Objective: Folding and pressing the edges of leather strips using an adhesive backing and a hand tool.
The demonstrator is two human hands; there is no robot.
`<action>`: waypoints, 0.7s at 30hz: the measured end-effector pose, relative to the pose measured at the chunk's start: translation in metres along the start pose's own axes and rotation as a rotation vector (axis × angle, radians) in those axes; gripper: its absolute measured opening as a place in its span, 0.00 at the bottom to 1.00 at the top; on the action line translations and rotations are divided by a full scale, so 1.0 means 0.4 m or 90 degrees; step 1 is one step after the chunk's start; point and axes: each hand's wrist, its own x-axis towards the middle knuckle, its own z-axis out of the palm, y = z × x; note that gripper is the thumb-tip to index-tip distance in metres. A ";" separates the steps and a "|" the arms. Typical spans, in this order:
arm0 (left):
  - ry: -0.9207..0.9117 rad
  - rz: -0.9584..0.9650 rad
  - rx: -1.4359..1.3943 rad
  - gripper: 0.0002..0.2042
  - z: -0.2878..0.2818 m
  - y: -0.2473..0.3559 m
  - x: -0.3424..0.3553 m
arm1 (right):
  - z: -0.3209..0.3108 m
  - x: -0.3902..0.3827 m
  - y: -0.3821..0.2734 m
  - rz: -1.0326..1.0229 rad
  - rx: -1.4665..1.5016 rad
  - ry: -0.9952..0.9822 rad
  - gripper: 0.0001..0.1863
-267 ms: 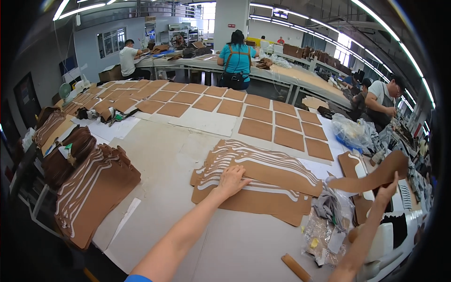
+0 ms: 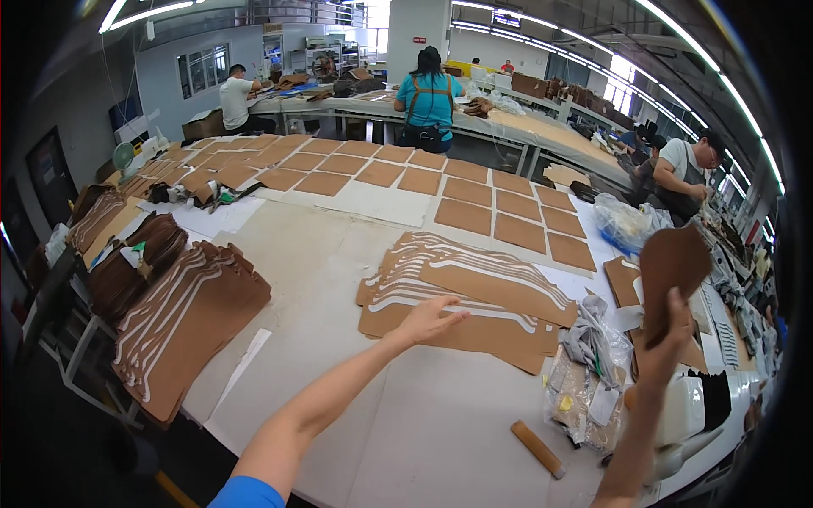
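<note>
My left hand (image 2: 430, 320) hovers over or lightly touches a pile of brown cut pieces with curved white strips (image 2: 461, 337), its fingers apart and holding nothing. At the right, my right hand (image 2: 669, 330) grips a brown piece (image 2: 671, 267), held upright and curved above the table edge. Left of that hand lie crumpled grey material (image 2: 590, 334) and clear bags with small bits (image 2: 583, 406). A tan stick-like tool (image 2: 536, 447) rests on the near table.
Stacks of brown pieces (image 2: 186, 339) sit on the left edge of the table (image 2: 356, 432). Rows of brown squares (image 2: 463, 216) cover its far part. A white container (image 2: 682, 411) stands at the right. Co-workers (image 2: 428, 102) (image 2: 682, 173) work at other benches behind and to the right.
My right hand has raised the brown piece from a sideways, draped position to upright. My left hand has shifted slightly right along the pile, its fingers lifted. The view has shifted a little.
</note>
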 end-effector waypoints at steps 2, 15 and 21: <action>-0.186 -0.138 -0.310 0.40 -0.022 0.032 -0.113 | 0.121 -0.202 0.018 0.099 0.080 -0.103 0.15; -0.391 -0.242 -0.276 0.26 -0.216 -0.063 -0.633 | 0.460 -0.717 0.101 -0.336 -0.162 -0.775 0.25; -0.217 -0.141 -0.051 0.19 -0.353 -0.114 -0.738 | 0.341 -0.550 0.272 0.084 -0.258 -1.043 0.20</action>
